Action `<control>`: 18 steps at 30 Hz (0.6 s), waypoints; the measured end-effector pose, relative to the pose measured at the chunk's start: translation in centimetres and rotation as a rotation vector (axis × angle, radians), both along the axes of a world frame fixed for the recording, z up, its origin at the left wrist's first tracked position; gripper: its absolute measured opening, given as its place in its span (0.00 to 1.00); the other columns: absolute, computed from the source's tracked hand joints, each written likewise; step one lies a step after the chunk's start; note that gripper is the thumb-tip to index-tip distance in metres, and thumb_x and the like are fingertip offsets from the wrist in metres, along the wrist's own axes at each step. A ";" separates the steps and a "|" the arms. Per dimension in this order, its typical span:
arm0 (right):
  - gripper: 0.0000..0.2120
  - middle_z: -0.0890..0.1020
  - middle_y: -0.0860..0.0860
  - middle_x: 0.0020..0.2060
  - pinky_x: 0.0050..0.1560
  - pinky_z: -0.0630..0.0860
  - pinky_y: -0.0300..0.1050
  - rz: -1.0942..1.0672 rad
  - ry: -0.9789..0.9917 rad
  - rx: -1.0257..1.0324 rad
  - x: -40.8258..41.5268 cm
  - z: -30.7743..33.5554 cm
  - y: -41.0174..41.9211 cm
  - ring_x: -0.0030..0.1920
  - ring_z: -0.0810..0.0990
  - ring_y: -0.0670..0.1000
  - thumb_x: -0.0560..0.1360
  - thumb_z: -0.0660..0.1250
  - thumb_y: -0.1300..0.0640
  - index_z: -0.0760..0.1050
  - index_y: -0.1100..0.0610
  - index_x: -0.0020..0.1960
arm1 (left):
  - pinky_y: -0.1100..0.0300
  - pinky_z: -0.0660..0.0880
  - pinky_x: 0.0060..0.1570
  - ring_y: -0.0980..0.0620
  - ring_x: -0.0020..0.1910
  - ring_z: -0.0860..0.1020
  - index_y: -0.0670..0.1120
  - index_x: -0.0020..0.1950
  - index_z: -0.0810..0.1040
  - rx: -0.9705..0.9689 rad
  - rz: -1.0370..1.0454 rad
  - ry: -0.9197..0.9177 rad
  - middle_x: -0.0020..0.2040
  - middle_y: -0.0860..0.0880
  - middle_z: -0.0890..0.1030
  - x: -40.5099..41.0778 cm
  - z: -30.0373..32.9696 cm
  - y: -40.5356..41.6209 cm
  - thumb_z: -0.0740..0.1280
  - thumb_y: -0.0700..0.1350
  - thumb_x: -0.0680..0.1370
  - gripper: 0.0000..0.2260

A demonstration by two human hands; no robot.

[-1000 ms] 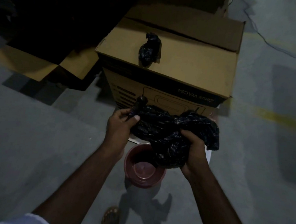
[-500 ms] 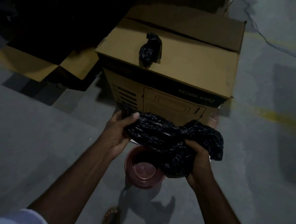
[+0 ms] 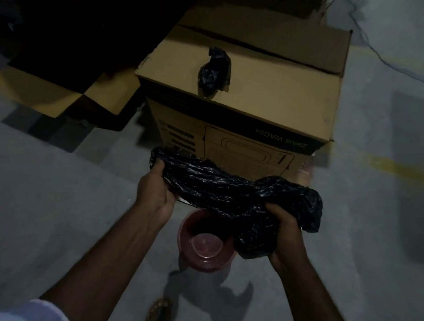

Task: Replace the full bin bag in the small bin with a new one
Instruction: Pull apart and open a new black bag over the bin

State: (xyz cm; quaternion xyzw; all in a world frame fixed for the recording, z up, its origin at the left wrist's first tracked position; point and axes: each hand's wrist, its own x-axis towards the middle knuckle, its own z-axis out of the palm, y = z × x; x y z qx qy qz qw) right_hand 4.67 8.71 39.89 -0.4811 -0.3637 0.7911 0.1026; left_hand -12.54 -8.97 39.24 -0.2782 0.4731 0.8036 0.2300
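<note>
A crumpled black bin bag is stretched between my two hands, above the small red bin. My left hand grips the bag's left end. My right hand clutches its bunched right end, which hangs over the bin's right rim. The bin stands on the floor, its inside bare with no liner in it. A second black bag, tied into a small bundle, lies on top of the cardboard box behind the bin.
The big cardboard box stands just beyond the bin. Flattened cardboard lies on the floor to the left, with a dark area behind it. A cable runs across the grey floor at the right. My sandalled feet are below the bin.
My hands have moved apart, pulling the bag out wider. The left hand went from pinching a twisted corner to gripping the bag's left end. The bin and bundle have not moved.
</note>
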 end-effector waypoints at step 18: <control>0.09 0.84 0.45 0.43 0.39 0.78 0.34 0.525 -0.059 0.661 -5.8 5.4 -3.3 0.46 0.85 0.47 0.78 0.69 0.64 0.80 0.51 0.52 | 0.60 0.80 0.46 0.55 0.51 0.84 0.50 0.58 0.82 -0.491 -0.654 0.439 0.52 0.52 0.85 3.7 8.4 6.6 0.79 0.69 0.61 0.33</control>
